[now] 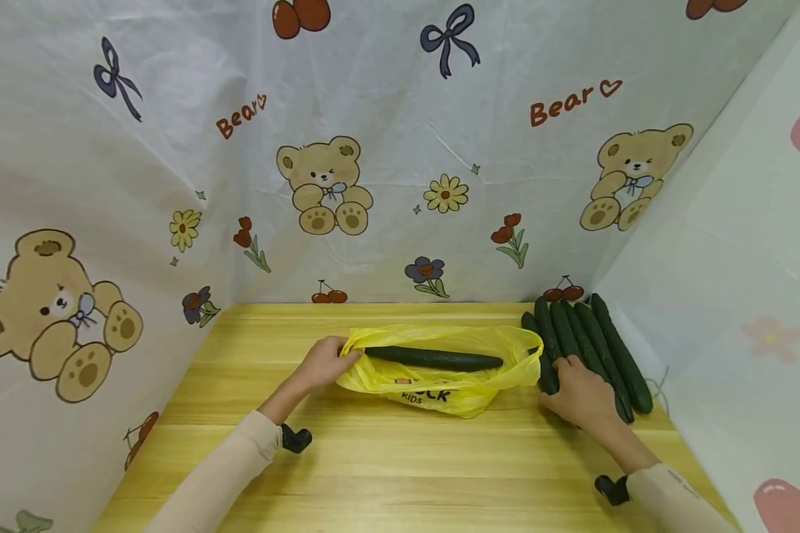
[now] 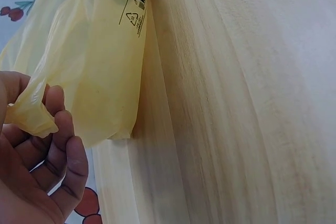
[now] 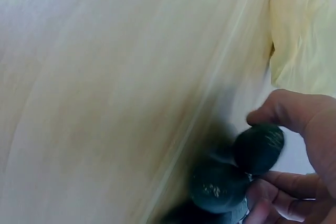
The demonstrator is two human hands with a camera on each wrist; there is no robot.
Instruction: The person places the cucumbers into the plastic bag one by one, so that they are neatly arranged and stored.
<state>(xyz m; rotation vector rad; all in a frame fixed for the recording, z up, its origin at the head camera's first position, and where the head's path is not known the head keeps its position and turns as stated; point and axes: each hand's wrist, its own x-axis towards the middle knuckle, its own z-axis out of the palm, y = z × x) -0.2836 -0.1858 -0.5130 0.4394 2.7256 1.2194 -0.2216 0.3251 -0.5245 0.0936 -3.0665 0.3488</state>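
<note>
A cucumber (image 1: 433, 358) lies left-to-right in the yellow bag (image 1: 468, 401)

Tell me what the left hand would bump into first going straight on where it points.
Past the yellow bag it pinches, the left hand would probably meet the left end of the cucumber in the bag's opening, though depth is hard to judge.

1 bag (image 1: 470, 396), approx. 7 cukes (image 1: 433, 360), 2 cams (image 1: 296, 440).
</note>
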